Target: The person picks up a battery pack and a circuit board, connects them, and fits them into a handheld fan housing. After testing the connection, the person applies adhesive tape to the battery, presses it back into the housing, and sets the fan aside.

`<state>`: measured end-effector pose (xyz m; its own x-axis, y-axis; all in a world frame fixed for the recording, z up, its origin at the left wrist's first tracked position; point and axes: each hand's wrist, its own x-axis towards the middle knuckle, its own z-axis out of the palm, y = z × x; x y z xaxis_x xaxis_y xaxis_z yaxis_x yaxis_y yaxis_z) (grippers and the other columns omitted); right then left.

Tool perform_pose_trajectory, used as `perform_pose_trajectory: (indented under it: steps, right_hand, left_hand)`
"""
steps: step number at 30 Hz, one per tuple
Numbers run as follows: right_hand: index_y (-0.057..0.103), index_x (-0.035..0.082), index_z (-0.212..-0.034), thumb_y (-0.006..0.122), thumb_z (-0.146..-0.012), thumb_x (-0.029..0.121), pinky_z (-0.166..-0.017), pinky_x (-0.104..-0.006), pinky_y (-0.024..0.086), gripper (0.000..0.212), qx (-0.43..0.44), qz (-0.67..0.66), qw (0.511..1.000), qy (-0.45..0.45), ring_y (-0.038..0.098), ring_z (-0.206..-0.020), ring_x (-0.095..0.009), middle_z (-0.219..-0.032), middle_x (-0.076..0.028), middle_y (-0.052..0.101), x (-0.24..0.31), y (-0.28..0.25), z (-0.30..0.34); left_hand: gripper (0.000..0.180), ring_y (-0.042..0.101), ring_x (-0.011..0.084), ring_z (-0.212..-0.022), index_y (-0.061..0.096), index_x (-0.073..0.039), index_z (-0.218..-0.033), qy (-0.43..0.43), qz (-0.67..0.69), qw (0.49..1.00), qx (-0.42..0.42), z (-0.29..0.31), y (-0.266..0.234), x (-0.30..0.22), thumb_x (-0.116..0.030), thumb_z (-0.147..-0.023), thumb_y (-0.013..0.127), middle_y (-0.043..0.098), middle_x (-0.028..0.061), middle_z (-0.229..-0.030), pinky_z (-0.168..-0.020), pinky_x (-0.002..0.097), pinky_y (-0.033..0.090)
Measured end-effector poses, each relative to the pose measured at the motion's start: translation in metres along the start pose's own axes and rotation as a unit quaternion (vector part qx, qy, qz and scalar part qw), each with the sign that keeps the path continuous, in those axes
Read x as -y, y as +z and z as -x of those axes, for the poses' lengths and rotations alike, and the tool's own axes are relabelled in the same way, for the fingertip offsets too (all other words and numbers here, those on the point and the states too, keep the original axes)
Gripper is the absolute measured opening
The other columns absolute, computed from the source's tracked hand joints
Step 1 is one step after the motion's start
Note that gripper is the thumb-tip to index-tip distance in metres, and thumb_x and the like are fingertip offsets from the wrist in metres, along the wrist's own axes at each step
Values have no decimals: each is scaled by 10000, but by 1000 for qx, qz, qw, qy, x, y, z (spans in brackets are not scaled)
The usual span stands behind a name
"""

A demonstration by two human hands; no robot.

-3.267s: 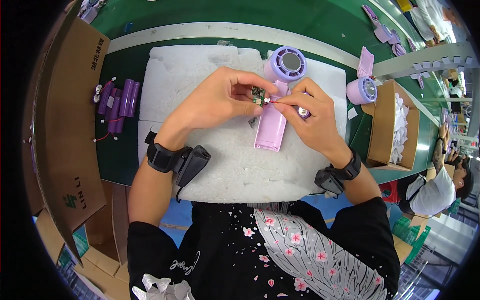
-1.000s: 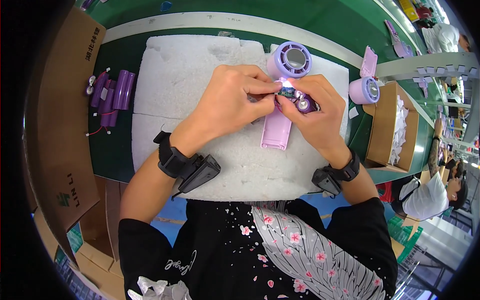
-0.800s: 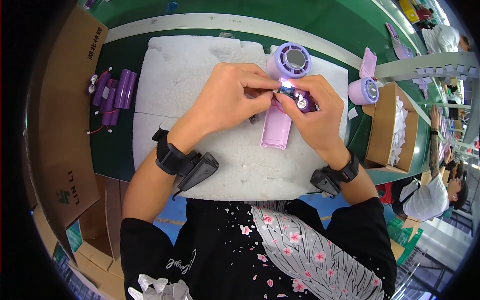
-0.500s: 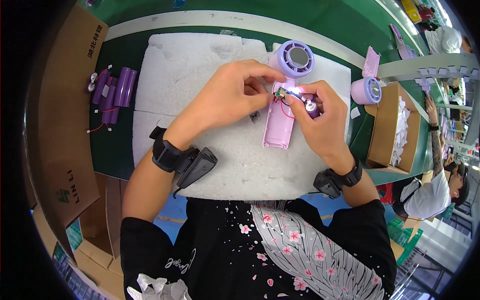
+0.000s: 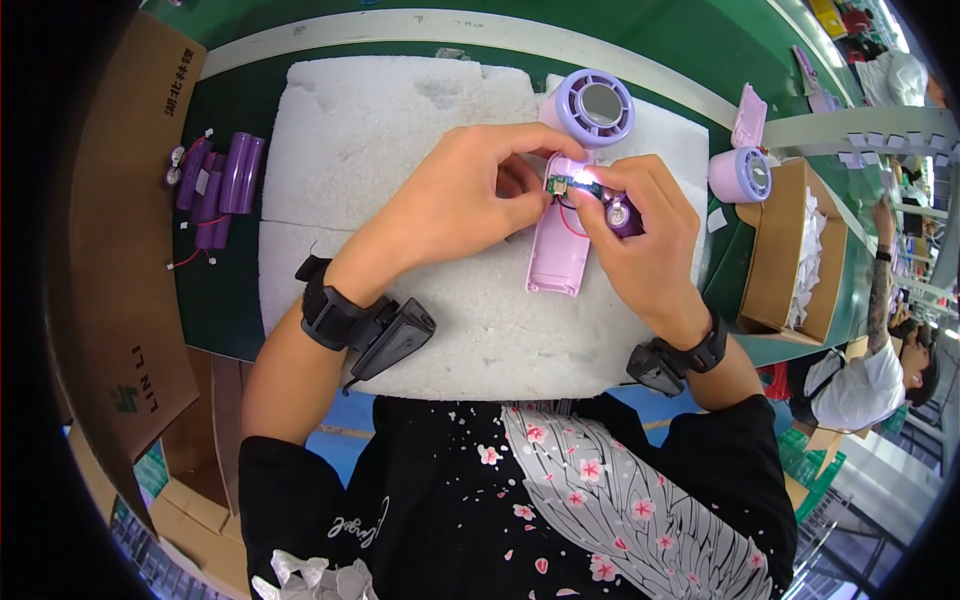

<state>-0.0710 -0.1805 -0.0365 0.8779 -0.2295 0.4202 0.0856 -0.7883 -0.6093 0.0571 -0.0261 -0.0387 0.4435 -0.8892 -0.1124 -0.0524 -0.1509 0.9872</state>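
Note:
A pink and lavender handheld fan lies on the white foam slab, its round head away from me and its handle shell open toward me. At the top of the handle is a small green circuit board with a bright white light on it. My left hand is closed at the fan's neck and the board's left edge, index finger above, thumb below. My right hand pinches the board's right side and keeps a purple battery cell among its fingers. Red wire loops from the board over the shell.
Several purple battery cells with wires lie at the left, beside a tall cardboard box. On the right stand another fan head and an open carton holding white pieces. A co-worker is farther right. Foam slab lies under my work.
The white light on the circuit board looks brighter, and the board lies slightly flatter between my fingers. Both hands keep nearly the same place. The co-worker's arm at the right has shifted slightly.

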Motion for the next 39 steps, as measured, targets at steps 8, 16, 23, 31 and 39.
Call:
perform_pose_trajectory:
  steps: [8,16,23,31,39]
  right_hand:
    - [650,18,-917,760,-764,55,-592,-268,472,192,6,26,1000,-7,597,-660,-172,-831,-82,628,2,0,-2]
    - [605,22,-975,771,-782,115,-545,-233,432,270,167,-33,971,169,566,-657,-90,-825,-46,600,0,-17,-16]
    - [526,63,-1210,706,-836,90,-515,-218,433,416,332,-291,855,272,568,-633,-94,-933,-45,608,-12,-49,-18]
    - [578,33,-1172,655,-868,39,-509,-267,477,314,267,-257,862,347,648,-699,-154,-1048,-88,650,-13,-50,-33]
    - [681,-21,-862,740,-763,56,-647,-336,513,138,149,82,981,-94,650,-770,-278,-957,-130,682,-24,-41,-17]
  left_hand:
    - [361,632,122,-833,647,0,-1162,22,5,999,-31,-1,6,4,68,-819,560,674,78,-1005,-759,266,525]
    - [322,666,212,-901,709,-61,-1098,107,-133,985,-8,-5,0,1,58,-834,567,676,126,-1054,-816,290,522]
    - [346,645,209,-932,720,-94,-1098,92,-114,989,-1,0,2,3,45,-806,597,657,102,-1059,-810,295,514]
    - [361,617,183,-807,731,-102,-1070,68,-118,988,-67,-2,-8,2,20,-742,643,649,93,-1022,-723,275,506]
    - [343,617,162,-780,730,-89,-1046,81,-110,985,-107,-6,-3,14,17,-732,642,654,84,-1011,-693,261,499]
